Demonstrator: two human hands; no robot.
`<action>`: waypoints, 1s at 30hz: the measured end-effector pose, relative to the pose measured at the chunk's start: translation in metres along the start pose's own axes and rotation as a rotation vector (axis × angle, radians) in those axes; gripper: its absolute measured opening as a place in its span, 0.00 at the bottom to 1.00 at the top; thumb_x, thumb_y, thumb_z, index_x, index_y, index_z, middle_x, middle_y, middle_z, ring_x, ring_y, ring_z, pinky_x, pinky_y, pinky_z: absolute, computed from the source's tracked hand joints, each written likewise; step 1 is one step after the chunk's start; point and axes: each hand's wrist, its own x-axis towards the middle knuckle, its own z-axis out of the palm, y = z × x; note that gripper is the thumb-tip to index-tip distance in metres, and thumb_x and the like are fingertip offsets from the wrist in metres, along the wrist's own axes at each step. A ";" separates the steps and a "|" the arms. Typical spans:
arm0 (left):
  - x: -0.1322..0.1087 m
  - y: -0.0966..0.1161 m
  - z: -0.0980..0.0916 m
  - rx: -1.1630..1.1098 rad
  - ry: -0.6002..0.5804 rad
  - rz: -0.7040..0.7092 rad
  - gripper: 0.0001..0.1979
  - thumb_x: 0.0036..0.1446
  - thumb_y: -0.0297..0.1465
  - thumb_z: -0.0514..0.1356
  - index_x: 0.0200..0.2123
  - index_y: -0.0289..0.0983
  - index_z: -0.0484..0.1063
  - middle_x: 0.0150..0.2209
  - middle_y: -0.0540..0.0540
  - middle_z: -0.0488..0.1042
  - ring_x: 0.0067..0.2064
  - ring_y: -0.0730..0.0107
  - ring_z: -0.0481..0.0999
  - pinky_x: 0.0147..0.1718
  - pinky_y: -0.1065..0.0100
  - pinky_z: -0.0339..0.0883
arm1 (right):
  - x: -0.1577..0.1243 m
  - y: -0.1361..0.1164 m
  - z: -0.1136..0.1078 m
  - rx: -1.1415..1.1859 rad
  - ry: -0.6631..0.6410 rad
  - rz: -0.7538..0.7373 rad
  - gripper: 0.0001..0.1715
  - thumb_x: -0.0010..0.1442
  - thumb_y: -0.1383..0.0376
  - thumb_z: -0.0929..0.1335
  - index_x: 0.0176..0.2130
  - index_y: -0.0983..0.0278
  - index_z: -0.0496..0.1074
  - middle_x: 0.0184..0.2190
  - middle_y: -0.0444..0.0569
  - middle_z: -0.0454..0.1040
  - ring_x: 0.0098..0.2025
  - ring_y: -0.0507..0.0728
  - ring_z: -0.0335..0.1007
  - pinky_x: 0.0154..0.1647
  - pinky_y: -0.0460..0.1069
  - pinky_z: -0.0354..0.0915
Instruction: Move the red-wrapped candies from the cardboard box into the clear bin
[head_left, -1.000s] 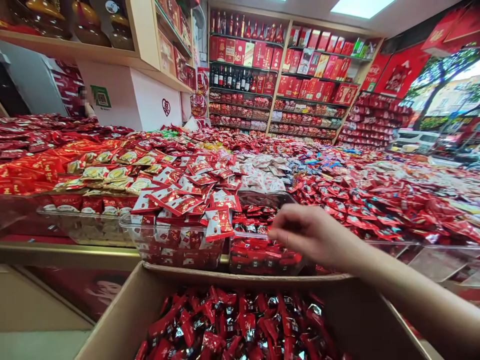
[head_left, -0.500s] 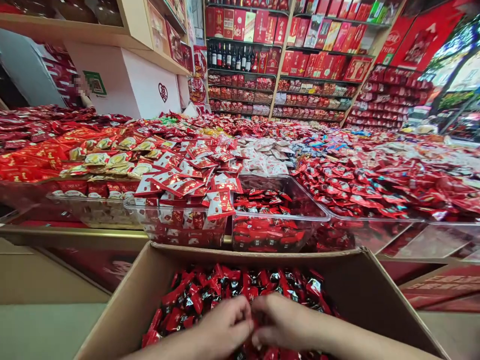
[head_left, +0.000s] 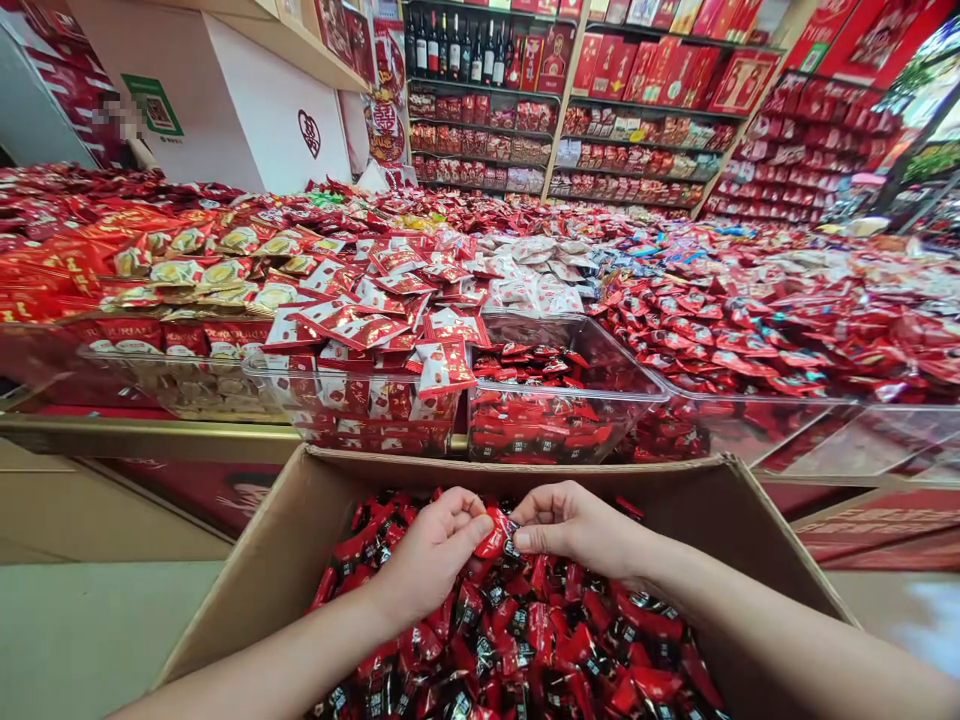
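Above an open cardboard box, my two hands pinch one small red-and-black wrapped candy between them. My left hand has its thumb and fingers closed on the candy's left side. The right edge of the wrapper is between the thumb and fingertips of my right hand. Beneath both hands, the box is filled with many loose red-and-black wrapped candies of the same look.
Just past the box, a clear plastic bin holds similar red packets below its rim. A bin of white-and-red packets is heaped to its left. Red packets pile up at right. Shelves with bottles stand behind.
My hands have risen from among the candies and now hold one candy between them. The camera view has tilted down, showing more of the box's contents.
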 end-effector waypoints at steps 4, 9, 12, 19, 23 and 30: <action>-0.001 0.002 0.000 -0.024 0.016 -0.014 0.07 0.51 0.35 0.51 0.28 0.36 0.58 0.21 0.55 0.63 0.23 0.79 0.60 0.21 0.76 0.55 | 0.001 0.001 0.001 0.001 0.008 -0.036 0.16 0.39 0.61 0.69 0.28 0.70 0.67 0.22 0.43 0.67 0.23 0.45 0.57 0.24 0.43 0.54; -0.001 0.003 0.001 -0.101 0.084 -0.054 0.07 0.51 0.35 0.51 0.28 0.37 0.57 0.24 0.54 0.64 0.26 0.77 0.62 0.24 0.73 0.59 | 0.002 -0.001 0.004 0.084 0.000 -0.062 0.20 0.39 0.62 0.69 0.33 0.68 0.63 0.24 0.44 0.67 0.26 0.48 0.63 0.29 0.45 0.59; 0.000 0.004 0.002 -0.184 0.094 -0.053 0.06 0.52 0.35 0.50 0.29 0.38 0.57 0.28 0.53 0.64 0.29 0.76 0.64 0.27 0.72 0.59 | 0.003 0.002 0.005 0.091 0.041 -0.070 0.21 0.40 0.60 0.69 0.33 0.67 0.60 0.22 0.43 0.67 0.24 0.49 0.64 0.27 0.47 0.61; 0.000 0.003 -0.001 -0.239 -0.018 -0.142 0.11 0.50 0.30 0.54 0.36 0.39 0.55 0.29 0.52 0.65 0.28 0.77 0.66 0.27 0.72 0.57 | -0.012 -0.008 0.012 -0.627 0.182 -0.360 0.22 0.42 0.59 0.67 0.38 0.64 0.60 0.34 0.47 0.66 0.35 0.52 0.61 0.34 0.47 0.60; -0.003 0.006 -0.002 -0.370 -0.057 -0.223 0.10 0.51 0.30 0.53 0.37 0.39 0.56 0.28 0.53 0.65 0.25 0.80 0.65 0.25 0.74 0.55 | -0.022 -0.018 0.018 -1.157 0.084 -0.696 0.16 0.48 0.65 0.64 0.39 0.64 0.60 0.44 0.50 0.60 0.43 0.53 0.56 0.42 0.48 0.56; -0.002 0.007 -0.004 -0.321 -0.031 -0.256 0.13 0.52 0.40 0.45 0.35 0.38 0.57 0.26 0.50 0.67 0.24 0.76 0.66 0.25 0.73 0.55 | -0.040 -0.048 0.011 -1.385 0.176 -0.927 0.06 0.53 0.71 0.58 0.32 0.65 0.62 0.34 0.47 0.67 0.31 0.50 0.59 0.32 0.47 0.56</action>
